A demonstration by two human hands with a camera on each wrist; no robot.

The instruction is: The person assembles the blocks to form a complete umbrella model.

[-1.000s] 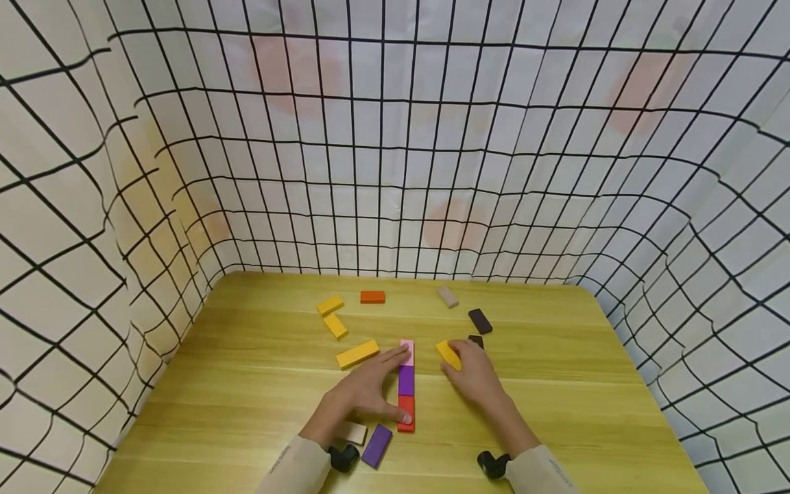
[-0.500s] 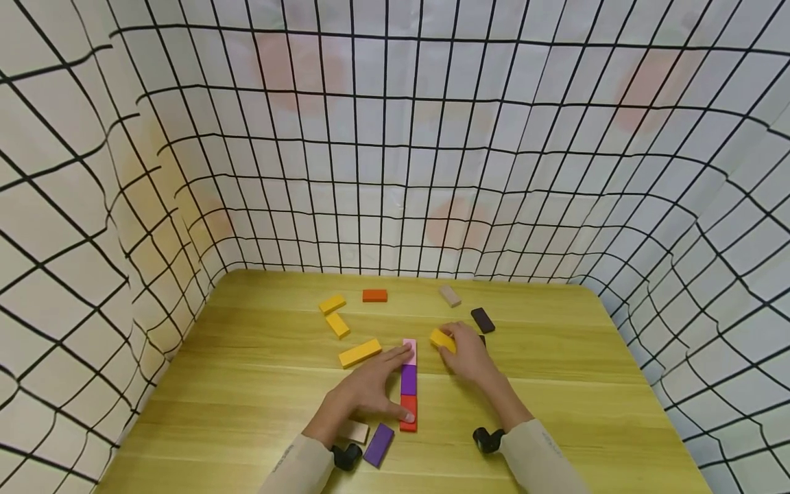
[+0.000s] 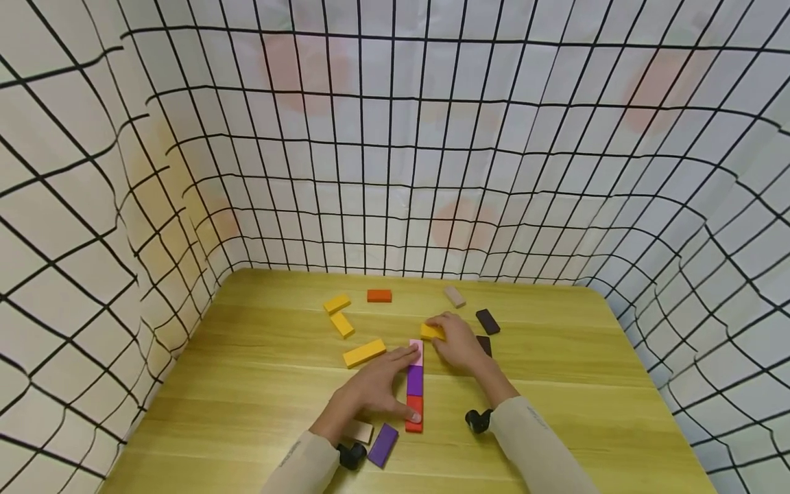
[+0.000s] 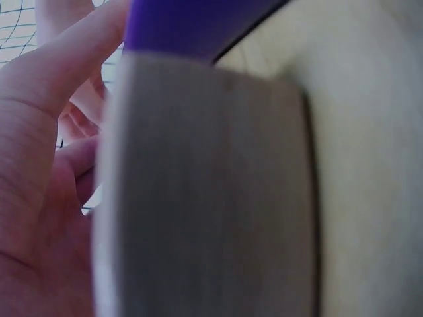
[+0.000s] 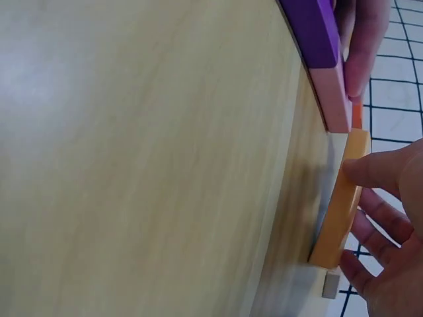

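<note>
Left hand [image 3: 373, 381], mine: spread wide, gripping nothing, thumb on the red block [image 3: 416, 405], fingertips at the pink block [image 5: 332, 99]. Towards the near edge of the worktop [image 3: 555, 384]: loose purple block [image 3: 383, 444], beige block [image 3: 360, 431] just beside it. Middle: red block, violet block [image 3: 415, 381], pink block, in line end to end, running near edge to far edge. At the line's far end: held yellow block [image 3: 431, 332], pinched in my right hand [image 3: 461, 343], the nearer hand; it lies left of that palm, long axis roughly crosswise to the line; contact with pink, cannot tell. Beyond, right: dark blocks [image 3: 487, 321], two. Left: loose yellow blocks [image 3: 342, 325], three. Nearest the far edge: orange block [image 3: 379, 296], greyish block [image 3: 455, 296].
</note>
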